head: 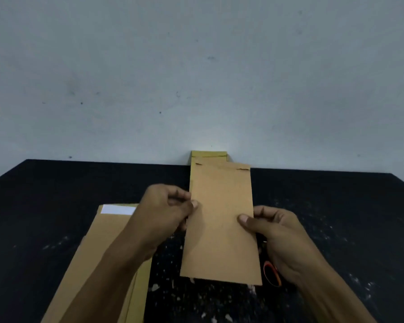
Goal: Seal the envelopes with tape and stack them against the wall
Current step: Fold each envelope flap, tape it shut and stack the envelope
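Above the bench centre, both hands share one brown envelope (221, 224). Left hand (166, 210) grip: thumb and curled fingers pinching the envelope's left edge about mid-height. Right hand (275, 234) grip: thumb on the front face, fingers behind, clamped on the right edge slightly lower. Envelope held lengthwise, tilted, far end toward the wall (196, 78). Just behind its far end, another envelope (209, 154) stands at the wall base; only its top strip shows. Under the right hand, an orange-rimmed tape roll (272, 273), mostly hidden. Left, beneath the left forearm, a stack of brown envelopes (103, 248) lies flat, white strip at top. Black bench (56, 183), speckled with white flecks.
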### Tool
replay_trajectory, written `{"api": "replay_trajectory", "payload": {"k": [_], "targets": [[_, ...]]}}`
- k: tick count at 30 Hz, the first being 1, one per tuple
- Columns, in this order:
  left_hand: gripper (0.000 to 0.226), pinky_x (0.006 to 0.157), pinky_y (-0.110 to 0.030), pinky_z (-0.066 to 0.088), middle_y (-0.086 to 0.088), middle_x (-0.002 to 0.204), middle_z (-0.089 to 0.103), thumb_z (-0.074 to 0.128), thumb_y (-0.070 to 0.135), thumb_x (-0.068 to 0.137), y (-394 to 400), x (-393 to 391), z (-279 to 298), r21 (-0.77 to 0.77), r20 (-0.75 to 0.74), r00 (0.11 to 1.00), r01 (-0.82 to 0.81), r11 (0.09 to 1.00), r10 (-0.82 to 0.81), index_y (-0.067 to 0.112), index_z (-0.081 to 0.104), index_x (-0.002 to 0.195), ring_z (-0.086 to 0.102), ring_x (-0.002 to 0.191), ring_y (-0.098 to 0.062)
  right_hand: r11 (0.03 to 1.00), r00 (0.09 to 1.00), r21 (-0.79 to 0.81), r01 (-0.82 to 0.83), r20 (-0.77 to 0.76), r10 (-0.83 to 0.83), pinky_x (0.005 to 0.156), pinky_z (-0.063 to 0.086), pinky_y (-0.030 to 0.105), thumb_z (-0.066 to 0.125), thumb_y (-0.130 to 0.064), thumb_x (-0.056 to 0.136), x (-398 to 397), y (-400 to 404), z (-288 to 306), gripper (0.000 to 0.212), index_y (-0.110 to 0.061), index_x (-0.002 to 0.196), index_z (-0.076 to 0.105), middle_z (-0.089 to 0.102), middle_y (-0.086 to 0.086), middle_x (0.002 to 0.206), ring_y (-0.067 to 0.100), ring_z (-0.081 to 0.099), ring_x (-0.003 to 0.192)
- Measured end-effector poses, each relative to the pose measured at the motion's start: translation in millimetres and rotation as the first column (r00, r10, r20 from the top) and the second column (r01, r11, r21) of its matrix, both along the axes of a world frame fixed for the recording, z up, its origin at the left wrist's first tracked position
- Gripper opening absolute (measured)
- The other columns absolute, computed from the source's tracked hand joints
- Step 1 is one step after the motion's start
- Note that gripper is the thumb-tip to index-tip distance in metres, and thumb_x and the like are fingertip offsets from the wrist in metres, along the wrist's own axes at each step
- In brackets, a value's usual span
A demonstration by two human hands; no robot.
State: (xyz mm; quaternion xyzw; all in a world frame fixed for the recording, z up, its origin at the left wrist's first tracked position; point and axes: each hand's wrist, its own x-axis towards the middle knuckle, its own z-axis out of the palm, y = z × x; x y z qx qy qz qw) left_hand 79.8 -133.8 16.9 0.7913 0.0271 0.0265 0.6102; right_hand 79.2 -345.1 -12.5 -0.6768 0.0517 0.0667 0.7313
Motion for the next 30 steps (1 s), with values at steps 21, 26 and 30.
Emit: {"api": "replay_trajectory", "payload": {"k": [21,26,30], "targets": [[0.013,0.073,-0.041,0.059,-0.013,0.093,0.067,0.066,0.006,0.088,-10.2,170.8,-40.5,0.338,-0.058,0.990,-0.105,0.935,0.132,-0.003,0.067,0.097,0.066,0.081,-0.020,0.583,0.986,-0.798,0.154,0.161,-0.040,0.075,0.058,0.041,0.074,-0.038,0.084,172.8,29.8,-21.7,0.020,-0.026,0.087,0.058,0.060,-0.008,0.085,0.015,0.063,0.082],[0.013,0.068,-0.034,0.058,0.001,0.082,0.057,0.067,0.012,0.090,-6.3,166.1,-38.0,0.352,-0.032,0.992,-0.106,0.930,0.125,0.015,0.054,0.092,0.059,0.073,-0.012,0.594,0.986,-0.788,0.161,0.156,-0.060,0.080,0.056,0.039,0.072,-0.050,0.084,164.5,27.7,-25.1,0.043,-0.024,0.115,0.057,0.060,-0.005,0.101,0.018,0.062,0.094],[0.031,0.062,-0.018,0.049,-0.007,0.101,0.066,0.072,0.022,0.089,7.0,147.4,-33.1,0.347,-0.010,0.994,-0.101,0.933,0.111,0.010,0.061,0.116,0.065,0.086,-0.015,0.590,0.967,-0.776,0.222,0.255,-0.028,0.078,0.056,0.039,0.073,-0.046,0.085,142.5,28.4,-19.9,0.040,-0.024,0.116,0.059,0.062,-0.006,0.095,0.016,0.062,0.089]]}}
